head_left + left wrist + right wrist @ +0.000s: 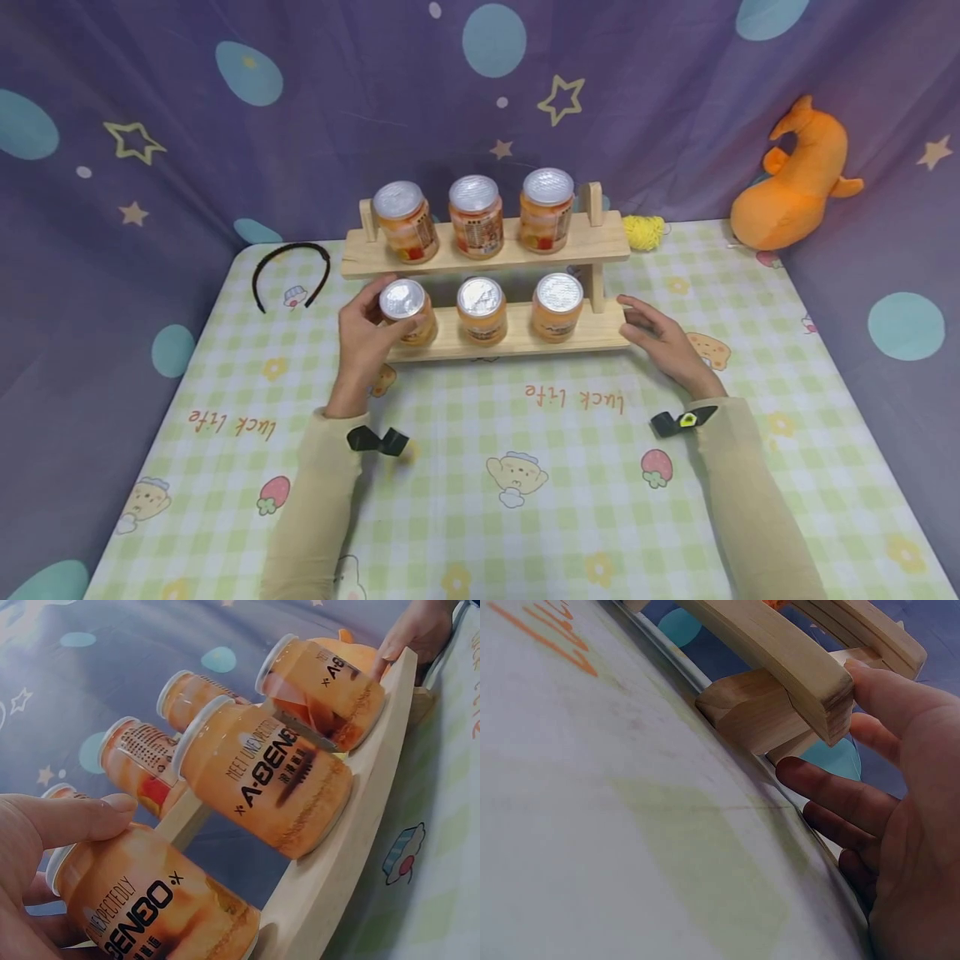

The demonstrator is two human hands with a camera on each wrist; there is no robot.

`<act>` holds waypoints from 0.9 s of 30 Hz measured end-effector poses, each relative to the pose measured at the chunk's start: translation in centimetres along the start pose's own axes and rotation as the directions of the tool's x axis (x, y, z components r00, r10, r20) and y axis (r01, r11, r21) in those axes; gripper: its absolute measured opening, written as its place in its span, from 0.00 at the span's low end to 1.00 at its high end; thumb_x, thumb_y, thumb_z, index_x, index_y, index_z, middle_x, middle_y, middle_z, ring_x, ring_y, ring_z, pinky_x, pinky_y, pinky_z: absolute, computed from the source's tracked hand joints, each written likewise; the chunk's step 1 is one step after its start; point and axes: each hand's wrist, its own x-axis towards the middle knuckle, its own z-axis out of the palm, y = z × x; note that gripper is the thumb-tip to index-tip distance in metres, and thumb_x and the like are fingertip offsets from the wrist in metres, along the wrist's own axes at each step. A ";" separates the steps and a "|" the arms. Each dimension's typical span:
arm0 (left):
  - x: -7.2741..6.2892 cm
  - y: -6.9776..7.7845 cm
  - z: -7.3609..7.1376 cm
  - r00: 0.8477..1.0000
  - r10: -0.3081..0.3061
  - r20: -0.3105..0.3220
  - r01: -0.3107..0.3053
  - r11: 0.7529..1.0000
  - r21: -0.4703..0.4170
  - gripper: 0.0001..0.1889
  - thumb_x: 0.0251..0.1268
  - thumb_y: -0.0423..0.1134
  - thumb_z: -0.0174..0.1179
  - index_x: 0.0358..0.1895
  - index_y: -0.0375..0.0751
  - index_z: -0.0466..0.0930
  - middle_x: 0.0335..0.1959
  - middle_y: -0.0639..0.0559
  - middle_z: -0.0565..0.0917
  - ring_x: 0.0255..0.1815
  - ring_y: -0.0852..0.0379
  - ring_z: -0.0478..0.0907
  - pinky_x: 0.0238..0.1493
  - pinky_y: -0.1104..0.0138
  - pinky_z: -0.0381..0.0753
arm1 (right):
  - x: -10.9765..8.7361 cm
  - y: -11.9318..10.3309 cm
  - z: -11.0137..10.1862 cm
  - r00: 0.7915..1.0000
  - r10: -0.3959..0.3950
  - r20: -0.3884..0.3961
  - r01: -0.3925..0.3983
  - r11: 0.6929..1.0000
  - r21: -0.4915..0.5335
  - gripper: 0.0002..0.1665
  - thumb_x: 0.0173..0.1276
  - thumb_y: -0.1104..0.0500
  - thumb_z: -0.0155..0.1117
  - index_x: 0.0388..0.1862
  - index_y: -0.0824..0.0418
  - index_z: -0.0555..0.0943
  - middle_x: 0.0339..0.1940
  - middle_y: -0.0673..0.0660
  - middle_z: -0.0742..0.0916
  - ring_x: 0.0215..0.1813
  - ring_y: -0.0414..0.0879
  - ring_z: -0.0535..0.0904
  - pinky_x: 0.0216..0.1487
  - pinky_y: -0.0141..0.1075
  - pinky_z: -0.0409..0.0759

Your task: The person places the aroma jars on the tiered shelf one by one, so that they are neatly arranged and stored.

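Note:
A two-tier wooden shelf (517, 342) holds three orange-labelled jars with silvery lids on each tier. My left hand (365, 333) grips the lower tier's left jar (157, 900), thumb across its front near the lid and fingers round the far side. Beside it on that tier stand the middle jar (482, 312) and the right jar (557, 310). My right hand (663, 342) is at the lower tier's right end. In the right wrist view its thumb touches the board's corner, while the other fingers stay loosely extended and hold nothing.
On the upper tier are a left jar (407, 223), a middle jar (477, 218) and a right jar (547, 212). A dark headband (292, 247) lies at the left. Yellow yarn (643, 233) and an orange plush toy (795, 192) sit at the back right, before the curtain (660, 100).

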 end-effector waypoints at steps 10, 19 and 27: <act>-0.2 -0.6 0.2 1.000 0.007 -0.001 -0.007 1.000 0.003 0.35 0.48 0.25 0.75 0.64 0.33 0.76 0.61 0.38 0.81 0.51 0.65 0.78 0.50 0.77 0.76 | 0.0 -0.1 0.0 1.000 -0.002 -0.004 0.002 1.000 -0.004 0.34 0.77 0.47 0.57 0.79 0.46 0.62 0.70 0.62 0.78 0.60 0.26 0.72 0.67 0.35 0.69; -0.2 -0.7 0.1 1.000 -0.020 -0.023 0.020 1.000 0.008 0.34 0.48 0.26 0.75 0.64 0.33 0.76 0.58 0.36 0.81 0.47 0.67 0.78 0.47 0.79 0.76 | 0.0 0.0 0.0 1.000 -0.013 -0.007 0.013 1.000 0.004 0.34 0.77 0.47 0.57 0.79 0.47 0.63 0.70 0.62 0.78 0.59 0.25 0.72 0.64 0.28 0.68; -0.2 -0.7 -0.4 0.998 -0.050 0.042 0.048 0.997 0.055 0.38 0.51 0.29 0.75 0.69 0.39 0.72 0.64 0.40 0.78 0.58 0.58 0.75 0.54 0.77 0.74 | 0.0 0.2 0.0 1.000 -0.006 0.000 0.006 1.000 0.007 0.35 0.77 0.47 0.57 0.79 0.47 0.62 0.70 0.62 0.78 0.60 0.26 0.72 0.67 0.33 0.68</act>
